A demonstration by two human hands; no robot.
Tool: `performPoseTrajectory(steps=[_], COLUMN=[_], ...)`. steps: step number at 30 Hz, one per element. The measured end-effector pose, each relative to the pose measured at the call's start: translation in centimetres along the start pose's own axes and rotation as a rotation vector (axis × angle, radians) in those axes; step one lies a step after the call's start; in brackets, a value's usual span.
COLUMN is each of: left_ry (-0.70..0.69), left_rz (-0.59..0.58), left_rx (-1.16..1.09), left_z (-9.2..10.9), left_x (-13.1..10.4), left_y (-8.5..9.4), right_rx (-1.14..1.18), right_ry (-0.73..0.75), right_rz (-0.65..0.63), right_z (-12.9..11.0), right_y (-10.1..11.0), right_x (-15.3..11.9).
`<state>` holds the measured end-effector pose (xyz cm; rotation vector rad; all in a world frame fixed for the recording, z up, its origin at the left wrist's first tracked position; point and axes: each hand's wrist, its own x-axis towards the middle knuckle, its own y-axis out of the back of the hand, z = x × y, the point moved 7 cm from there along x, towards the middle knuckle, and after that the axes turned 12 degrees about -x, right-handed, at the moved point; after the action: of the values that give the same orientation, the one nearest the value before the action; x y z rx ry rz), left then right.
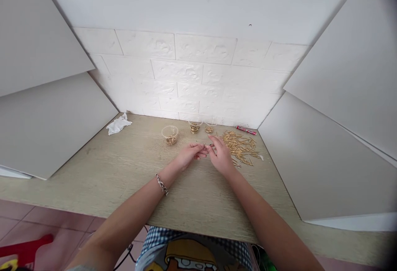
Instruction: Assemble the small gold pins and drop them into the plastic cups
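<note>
While both hands meet over the middle of the bench (192, 196), the fingers of the left hand (190, 155) and right hand (221, 156) pinch in on a slim piece (211, 144) between them; too small to identify, and unclear which grip bears more of it. Both hands are up near the cups, wrists angled inward, fingertips nearly touching. Silver chain bracelet (161, 184) on the left wrist.

Loose pile of slender brass-coloured pins (237, 145) lies just beside the right hand, on its far right side, pins pointing every which way. Red tube (246, 130) lies behind the pile, near the wall.

Three clear plastic cups stand beyond the hands: left cup (170, 129), set apart from the others and nearer the person; middle cup (195, 124) and right cup (211, 123), close together by the brick-patterned wall (186, 72). All three have small brass-coloured parts at the bottom. Dark specks scatter around the left cup. Crumpled white tissue (119, 124) lies at the bench's far left corner, by the panel (62, 126).
</note>
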<state>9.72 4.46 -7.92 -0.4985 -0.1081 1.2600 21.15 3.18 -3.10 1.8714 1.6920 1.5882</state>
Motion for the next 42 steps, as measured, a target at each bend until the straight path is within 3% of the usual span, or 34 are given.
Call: performPoseTrajectory(steps=[2, 4, 9, 13, 18, 24, 31, 42], left_ry=[0.018, 0.027, 0.031, -0.010, -0.060, -0.017, 0.008, -0.031], left_rz=[0.014, 0.013, -0.083, -0.110, -0.118, -0.143, -0.044, -0.086], left_rx=[-0.042, -0.009, 0.258, 0.396, 0.410, 0.316, 0.257, 0.273], left_z=[-0.1, -0.1, -0.2, -0.1, 0.0, -0.9, -0.6, -0.7], left_x=[-0.1, -0.1, -0.2, -0.2, 0.0, 0.6, 0.4, 0.7], left_y=[0.2, 0.2, -0.4, -0.7, -0.7, -0.2, 0.2, 0.2], right_rx=[-0.103, -0.229, -0.395, -0.398, -0.450, -0.357, -0.357, -0.422], right_ry=[0.033, 0.099, 0.214, 0.237, 0.257, 0.125, -0.053, -0.067], right_rz=[-0.008, -0.096, -0.279, -0.330, -0.344, -0.313, -0.315, -0.388], right_z=[-0.4, -1.0, -1.6, -1.7, -1.5, 0.5, 2.5, 2.3], right_y=[0.1, -0.3, -1.4, -1.8, -2.2, -2.6, -3.6, -3.9], right_x=[-0.1, -0.1, -0.3, -0.5, -0.5, -0.4, -0.4, -0.5])
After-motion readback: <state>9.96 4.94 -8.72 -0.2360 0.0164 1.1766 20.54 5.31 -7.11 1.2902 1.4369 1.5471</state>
